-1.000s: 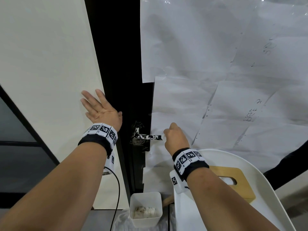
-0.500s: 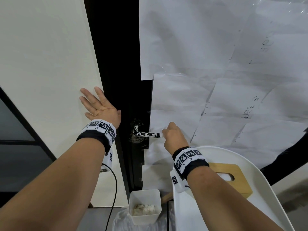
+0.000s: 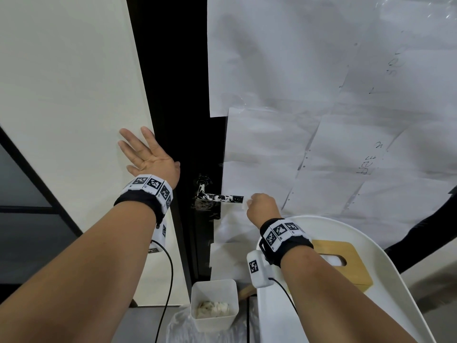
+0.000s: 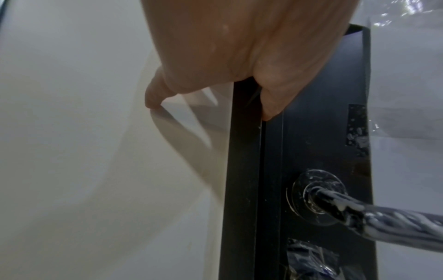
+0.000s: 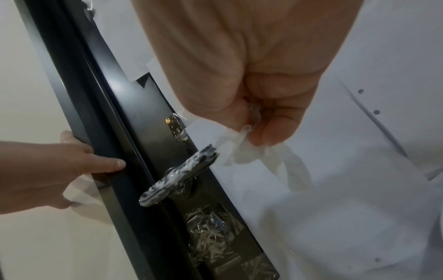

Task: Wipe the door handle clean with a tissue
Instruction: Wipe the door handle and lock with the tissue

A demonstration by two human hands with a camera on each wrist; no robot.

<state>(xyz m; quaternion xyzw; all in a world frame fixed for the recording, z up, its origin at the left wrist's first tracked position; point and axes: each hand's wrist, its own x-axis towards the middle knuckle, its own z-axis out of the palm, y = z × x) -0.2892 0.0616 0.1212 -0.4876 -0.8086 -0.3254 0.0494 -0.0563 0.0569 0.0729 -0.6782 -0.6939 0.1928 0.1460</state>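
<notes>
Right hand holds tissue at free end of door handle; left hand braces on wall.

Right hand (image 3: 262, 206) fingers (image 5: 275, 130) pinch a crumpled white tissue (image 5: 242, 151), which touches the tip of the door handle (image 3: 220, 198). The handle, a black lever streaked with white residue, sits horizontal on the dark door frame (image 3: 173, 82). Left hand (image 3: 148, 154) lies flat on the cream wall (image 3: 61, 82), fingers spread and released, thumb on the frame edge. Below: 1 white bin (image 3: 214, 288) holding used tissues; 1 wooden tissue box (image 3: 346, 268) on a white table (image 3: 395, 280).
</notes>
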